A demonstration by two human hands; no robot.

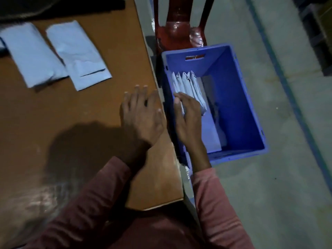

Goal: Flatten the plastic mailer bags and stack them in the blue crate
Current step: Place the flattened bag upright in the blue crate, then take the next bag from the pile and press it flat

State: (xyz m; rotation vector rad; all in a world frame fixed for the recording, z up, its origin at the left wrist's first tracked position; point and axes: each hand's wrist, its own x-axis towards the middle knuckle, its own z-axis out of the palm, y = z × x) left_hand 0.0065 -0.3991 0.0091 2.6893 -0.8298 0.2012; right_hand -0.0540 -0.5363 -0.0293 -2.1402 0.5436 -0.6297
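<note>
A blue crate (239, 97) stands on the floor right of the table. Several white mailer bags (188, 85) stand on edge against its left wall, and another white bag (210, 133) lies lower inside. My right hand (186, 114) reaches into the crate and grips the upright bags, thumb on their left side, fingers over their top. My left hand (142, 114) rests flat on the table (89, 114) near its right edge, fingers spread. Two flattened white mailer bags (79, 54) (30, 54) lie at the table's far left.
A dark red plastic chair (179, 31) stands just behind the crate. Dark cloth (53, 6) lies along the table's far edge. Grey concrete floor with a painted line (287, 87) spreads to the right of the crate.
</note>
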